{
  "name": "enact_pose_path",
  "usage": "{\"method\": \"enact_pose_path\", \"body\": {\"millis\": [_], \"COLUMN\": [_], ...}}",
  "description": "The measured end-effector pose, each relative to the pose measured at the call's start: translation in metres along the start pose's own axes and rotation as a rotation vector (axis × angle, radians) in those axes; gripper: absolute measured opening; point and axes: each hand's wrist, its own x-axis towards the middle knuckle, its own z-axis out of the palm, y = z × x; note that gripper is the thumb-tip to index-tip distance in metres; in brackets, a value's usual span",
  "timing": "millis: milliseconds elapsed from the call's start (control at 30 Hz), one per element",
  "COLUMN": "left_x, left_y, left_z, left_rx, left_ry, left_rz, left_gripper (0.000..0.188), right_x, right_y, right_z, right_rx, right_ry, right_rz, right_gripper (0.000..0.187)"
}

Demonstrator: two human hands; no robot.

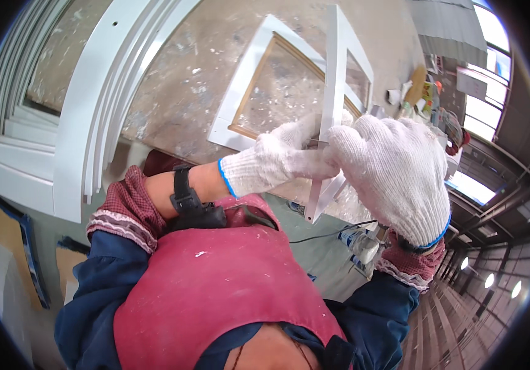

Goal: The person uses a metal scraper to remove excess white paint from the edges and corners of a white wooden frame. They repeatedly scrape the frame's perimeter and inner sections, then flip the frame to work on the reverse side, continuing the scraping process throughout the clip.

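Note:
A narrow white frame (334, 74) stands on edge in front of me, tilted slightly, its lower end near the table's front edge. My left hand (271, 157), in a white knit glove with a blue cuff edge, is closed round its side piece; the fingers are slightly blurred. My right hand (391, 169), gloved alike, is curled into a loose fist against the other side of the same piece. Its fingertips are turned away, so what they grip is hidden. Behind lies another white frame (240, 92) with a tan inner edge, flat on the table.
Several white frames (86, 111) stand stacked at the left. The worktable (172, 80) is spotted with paint. Clear plastic bottles (359, 242) and a dark cord (323, 236) are below its edge at the right. Assorted items (422, 92) lie farther right.

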Motion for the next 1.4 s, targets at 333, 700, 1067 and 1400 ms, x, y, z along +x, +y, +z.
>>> {"method": "enact_pose_path", "body": {"millis": [333, 700, 1067, 1400], "left_x": [0.001, -0.004, 0.002, 0.017], "left_y": [-0.006, -0.032, -0.031, -0.023], "left_z": [0.030, 0.032, 0.018, -0.006], "left_rx": [-0.182, -0.188, -0.172, -0.194], "left_ry": [-0.171, -0.248, -0.195, -0.111], "left_rz": [-0.117, -0.007, 0.030, -0.132], "left_gripper": [0.071, 0.083, 0.077, 0.072], "right_x": [-0.005, 0.031, 0.015, 0.008], "right_y": [0.005, 0.080, 0.088, 0.068], "right_z": [-0.027, -0.010, 0.013, 0.037], "right_rx": [-0.144, -0.304, 0.139, 0.053], "right_ry": [0.032, 0.490, 0.589, 0.469], "right_rz": [0.128, 0.229, 0.146, -0.033], "right_gripper": [0.010, 0.018, 0.022, 0.026]}}
